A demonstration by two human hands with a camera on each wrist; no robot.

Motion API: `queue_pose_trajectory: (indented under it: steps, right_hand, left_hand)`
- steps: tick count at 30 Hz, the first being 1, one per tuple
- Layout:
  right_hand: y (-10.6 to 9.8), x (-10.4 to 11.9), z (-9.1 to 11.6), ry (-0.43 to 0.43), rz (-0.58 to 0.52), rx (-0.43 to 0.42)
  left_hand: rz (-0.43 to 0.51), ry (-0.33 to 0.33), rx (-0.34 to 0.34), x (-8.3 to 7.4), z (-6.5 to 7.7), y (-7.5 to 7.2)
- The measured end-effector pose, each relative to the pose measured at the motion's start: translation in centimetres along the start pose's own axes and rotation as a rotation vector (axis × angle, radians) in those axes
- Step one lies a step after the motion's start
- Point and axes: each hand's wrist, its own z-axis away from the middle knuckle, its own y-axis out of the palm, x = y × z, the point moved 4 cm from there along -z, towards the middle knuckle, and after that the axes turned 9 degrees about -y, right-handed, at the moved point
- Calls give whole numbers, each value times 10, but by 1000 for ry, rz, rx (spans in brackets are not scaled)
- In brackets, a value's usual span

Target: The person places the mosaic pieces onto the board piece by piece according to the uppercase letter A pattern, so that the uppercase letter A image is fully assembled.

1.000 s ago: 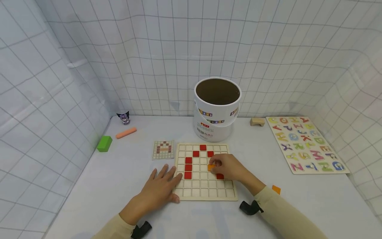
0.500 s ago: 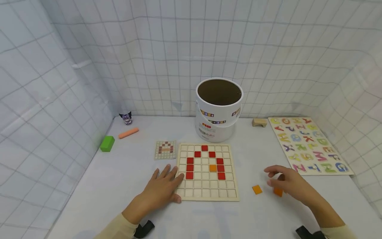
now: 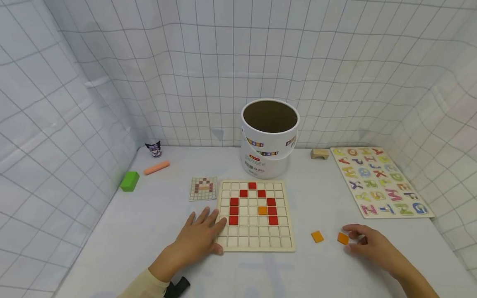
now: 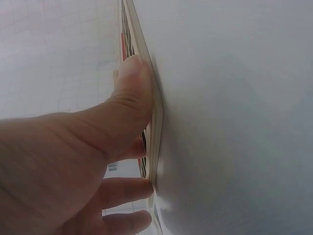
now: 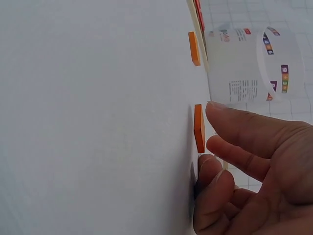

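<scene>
A wooden grid board (image 3: 255,245) lies in the middle of the table, with several red tiles (image 3: 233,210) and one orange tile (image 3: 262,210) in its cells. My left hand (image 3: 197,236) rests spread at the board's left edge; the left wrist view shows the thumb (image 4: 134,90) against that edge. To the right of the board lie two loose orange tiles, a nearer one (image 3: 317,236) and a farther one (image 3: 343,238). Beside the farther one is my right hand (image 3: 372,246), thumb and forefinger apart around it. A small gap shows in the right wrist view between thumb (image 5: 234,120) and tile.
A pattern card (image 3: 203,188) lies left of the board. Behind the board stands a white bucket (image 3: 266,159). A letter puzzle board (image 3: 380,182) and a wooden arch block (image 3: 319,154) are at the right; a green block (image 3: 129,181), an orange stick (image 3: 156,167) and a figurine (image 3: 154,149) at the left.
My right hand has let go of an orange tile in the board and moved right, down to a loose orange tile. My left hand has stayed on the board's edge.
</scene>
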Motion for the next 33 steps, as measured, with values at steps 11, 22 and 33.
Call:
queue_pose_trajectory:
  steps: [11, 22, 33]
  right_hand:
    - [6, 8, -4, -44, 154, -55]
    - [5, 1, -6, -53, -31, -47]
    - [-4, 17, -37, -67, -399, -97]
  left_hand:
    - [-3, 5, 8, 1, -1, 1]
    - [6, -13, 13, 1, 2, 0]
    - [-6, -10, 2, 0, 0, 1]
